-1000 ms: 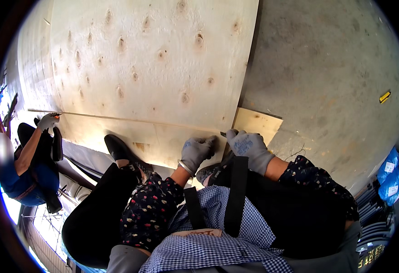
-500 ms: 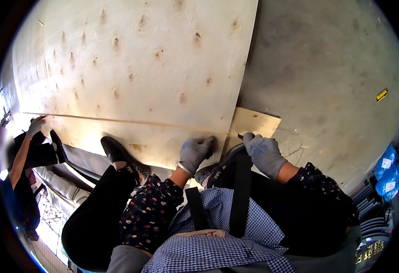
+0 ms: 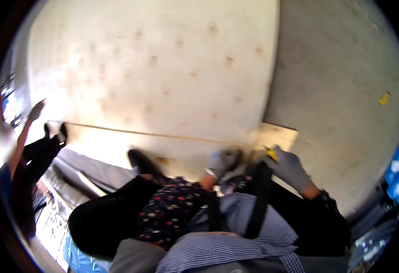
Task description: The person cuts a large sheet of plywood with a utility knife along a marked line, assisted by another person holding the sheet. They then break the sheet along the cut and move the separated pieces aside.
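Note:
My gloved left hand (image 3: 222, 163) rests on the narrow plywood strip (image 3: 186, 154) near its right end, its fingers smeared by motion. My gloved right hand (image 3: 293, 170) is closed around a small yellow tool (image 3: 272, 155), whose exact kind is too blurred to tell. That hand is just below a short plywood piece (image 3: 277, 134) jutting out at the right. Beyond the strip lies a large knotted plywood sheet (image 3: 163, 73), with a thin dark line between them.
Another yellow item (image 3: 384, 98) lies on the grey surface (image 3: 336, 68) at the right. At the far left, another person's gloved hand (image 3: 36, 110) hovers by the sheet. My shoe (image 3: 142, 162) is against the strip. Blue bags (image 3: 396, 175) are at the right edge.
The whole view has shifted, so the sheet and my hands appear farther right and lower. The yellow on the tool in my right hand now shows. The other person's hand has lifted from the strip's end.

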`<action>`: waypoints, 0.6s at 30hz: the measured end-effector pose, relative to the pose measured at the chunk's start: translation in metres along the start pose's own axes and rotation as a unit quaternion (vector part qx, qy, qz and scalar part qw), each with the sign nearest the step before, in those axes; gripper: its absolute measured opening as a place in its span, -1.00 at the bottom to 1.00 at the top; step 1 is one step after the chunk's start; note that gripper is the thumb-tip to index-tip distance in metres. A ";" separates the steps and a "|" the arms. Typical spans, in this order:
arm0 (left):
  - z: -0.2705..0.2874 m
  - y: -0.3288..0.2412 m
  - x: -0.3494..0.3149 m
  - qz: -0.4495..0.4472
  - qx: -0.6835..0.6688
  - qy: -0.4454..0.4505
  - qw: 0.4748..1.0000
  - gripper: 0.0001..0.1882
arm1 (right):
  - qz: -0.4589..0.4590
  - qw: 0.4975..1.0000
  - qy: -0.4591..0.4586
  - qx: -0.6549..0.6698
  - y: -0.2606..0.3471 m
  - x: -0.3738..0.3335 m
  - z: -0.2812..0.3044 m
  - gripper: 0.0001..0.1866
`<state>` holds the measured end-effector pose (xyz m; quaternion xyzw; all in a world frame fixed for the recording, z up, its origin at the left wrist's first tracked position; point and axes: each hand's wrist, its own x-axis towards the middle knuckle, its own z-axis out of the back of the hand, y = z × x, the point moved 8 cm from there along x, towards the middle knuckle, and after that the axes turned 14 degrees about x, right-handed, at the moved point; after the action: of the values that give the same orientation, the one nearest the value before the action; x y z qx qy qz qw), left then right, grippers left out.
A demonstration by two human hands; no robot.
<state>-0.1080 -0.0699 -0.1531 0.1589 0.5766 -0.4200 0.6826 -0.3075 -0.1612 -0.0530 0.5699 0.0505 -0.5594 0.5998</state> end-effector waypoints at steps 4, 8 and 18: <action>0.008 -0.037 -0.017 -0.019 -0.036 0.074 0.996 -0.38 | -0.169 0.943 -0.150 0.243 -0.032 -0.041 0.034 -0.81; 0.010 -0.029 -0.019 0.014 -0.077 0.105 0.991 -0.49 | -0.183 0.871 -0.253 0.379 0.027 -0.050 0.058 -0.90; 0.165 -0.015 -0.079 -0.094 0.057 -0.131 0.985 -0.64 | -0.181 0.861 -0.306 0.365 0.114 -0.082 0.030 -0.78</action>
<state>-0.0103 -0.1637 -0.0294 0.0868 0.4700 -0.5313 0.6995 -0.2718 -0.1639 0.0865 0.5290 -0.2410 -0.7826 0.2227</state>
